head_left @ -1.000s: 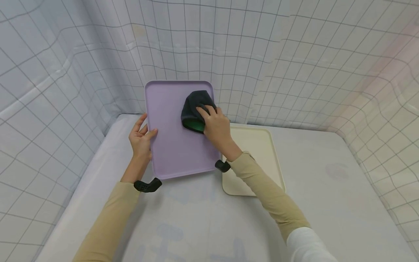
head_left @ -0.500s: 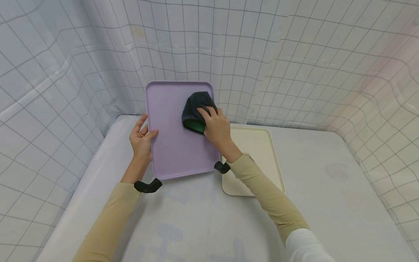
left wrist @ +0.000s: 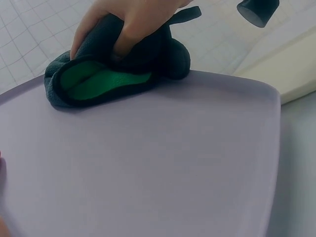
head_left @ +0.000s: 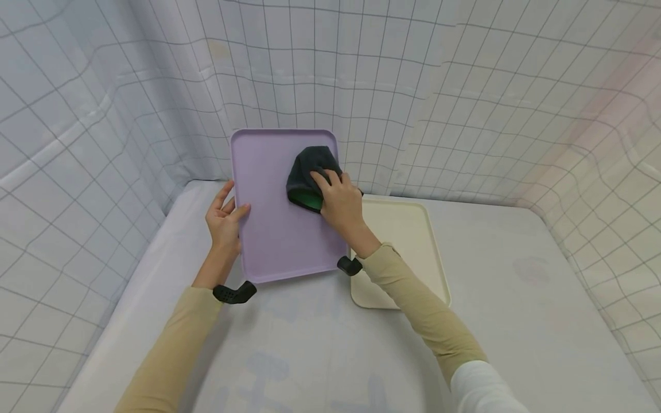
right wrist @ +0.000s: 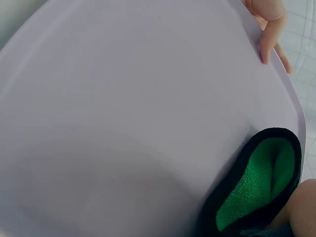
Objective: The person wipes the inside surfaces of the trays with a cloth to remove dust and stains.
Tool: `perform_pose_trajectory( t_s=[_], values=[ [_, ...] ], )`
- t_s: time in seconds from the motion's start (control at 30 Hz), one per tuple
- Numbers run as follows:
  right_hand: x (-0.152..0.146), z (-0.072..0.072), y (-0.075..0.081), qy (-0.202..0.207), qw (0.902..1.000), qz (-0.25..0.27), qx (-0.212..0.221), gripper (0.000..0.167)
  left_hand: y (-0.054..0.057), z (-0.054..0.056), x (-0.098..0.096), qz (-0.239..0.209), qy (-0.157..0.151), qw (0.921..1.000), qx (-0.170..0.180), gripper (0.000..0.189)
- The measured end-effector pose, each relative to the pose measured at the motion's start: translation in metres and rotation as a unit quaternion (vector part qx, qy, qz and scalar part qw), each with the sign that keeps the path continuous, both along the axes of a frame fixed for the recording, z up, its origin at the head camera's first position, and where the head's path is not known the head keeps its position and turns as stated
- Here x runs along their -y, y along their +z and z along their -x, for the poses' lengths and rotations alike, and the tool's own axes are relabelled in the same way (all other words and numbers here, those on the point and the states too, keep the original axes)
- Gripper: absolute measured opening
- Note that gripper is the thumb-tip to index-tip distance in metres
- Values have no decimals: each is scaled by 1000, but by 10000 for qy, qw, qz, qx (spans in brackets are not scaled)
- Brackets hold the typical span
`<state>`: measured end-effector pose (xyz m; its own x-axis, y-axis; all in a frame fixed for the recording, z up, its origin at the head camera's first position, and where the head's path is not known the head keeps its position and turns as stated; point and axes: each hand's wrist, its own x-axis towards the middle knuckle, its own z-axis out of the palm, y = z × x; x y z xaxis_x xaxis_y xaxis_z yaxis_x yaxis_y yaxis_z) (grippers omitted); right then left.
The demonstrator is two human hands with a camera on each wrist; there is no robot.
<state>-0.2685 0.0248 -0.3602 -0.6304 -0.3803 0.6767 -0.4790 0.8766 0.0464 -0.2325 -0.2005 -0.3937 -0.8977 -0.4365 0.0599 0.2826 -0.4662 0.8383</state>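
A lilac rectangular tray (head_left: 279, 229) with a low raised rim stands tilted up, its inner face toward me. My left hand (head_left: 223, 221) grips its left edge, thumb over the rim and fingers behind. With my right hand (head_left: 342, 202) I grip a dark mitt (head_left: 308, 169) against the tray's upper right part. The left wrist view shows the mitt's open cuff with its bright green lining (left wrist: 106, 81), black trim and a strap loop (left wrist: 185, 15). In the right wrist view the cuff opening (right wrist: 259, 182) faces the camera, close to the tray's surface.
A cream tray (head_left: 408, 229) lies flat on the white-covered table (head_left: 506, 298), partly behind the lilac tray and under my right forearm. White curtains with a grid pattern (head_left: 392, 74) enclose the table at the back and sides. Each wrist carries a black device (head_left: 234, 292).
Hardly anything differs. The lilac tray, the mitt and both hands have shifted by a very small amount; both grips are the same.
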Motion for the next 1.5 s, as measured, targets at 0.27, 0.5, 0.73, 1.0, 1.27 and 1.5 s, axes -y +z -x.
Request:
perform_pose_trajectory(
  t_s=[0.27,0.5,0.73,1.0,1.27,1.5],
  values=[
    [4,-2,-5,-48,10000,47,26,51,-4,0,1,59,-51,10000,62,57],
    [7,-3,-6,4,10000,41,17,51,-5,1,3,37,19,10000,29,58],
    [10,-6,-6,95,9999,39,-52,51,-2,0,2,27,16,10000,19,56],
    [13,-9,-7,46,10000,19,-49,50,-2,-1,2,-3,-42,10000,-71,55],
    [17,-12,-9,100,9998,-28,-142,48,1,-3,0,-166,-156,9997,9,53],
    [20,-15,-8,197,9996,-34,-222,47,4,-3,1,-339,-185,9993,-32,50]
  ],
)
